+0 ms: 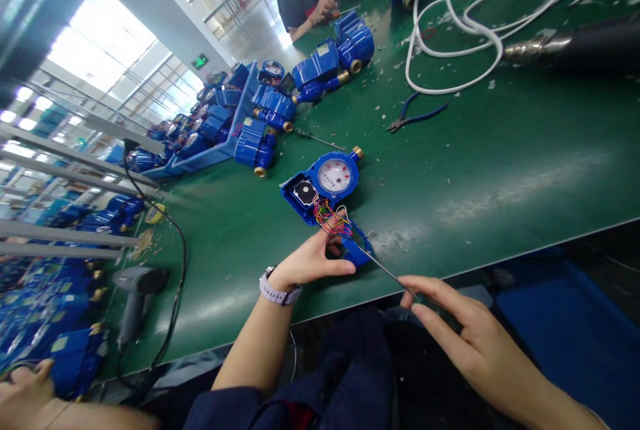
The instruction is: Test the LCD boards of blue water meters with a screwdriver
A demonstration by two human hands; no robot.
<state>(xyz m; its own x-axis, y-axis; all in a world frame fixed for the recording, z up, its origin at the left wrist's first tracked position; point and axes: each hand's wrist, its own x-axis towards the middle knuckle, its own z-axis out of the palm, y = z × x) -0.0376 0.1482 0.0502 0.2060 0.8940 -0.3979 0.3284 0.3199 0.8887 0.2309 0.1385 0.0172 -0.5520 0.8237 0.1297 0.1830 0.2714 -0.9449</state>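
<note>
A blue water meter (336,175) with a round white dial lies on the green bench, its side box uncovered. Thin coloured wires (327,214) run from that box to a small blue plastic housing (357,251) nearer the bench edge. My left hand (317,255) steadies the housing, thumb on the near side, with fingers partly hidden among the wires. Between the thumb and fingers of my right hand (463,327) is a screwdriver (386,271); its thin metal shaft reaches the housing. The handle is hidden in my palm.
Diagonal cutters (417,114) and another screwdriver (320,139) lie beyond the meter. More meters (253,145) stand beside a full blue crate (210,157). A handheld scanner (137,293) sits left, a white cable (450,50) right. Co-workers' hands (324,11) show across and lower left.
</note>
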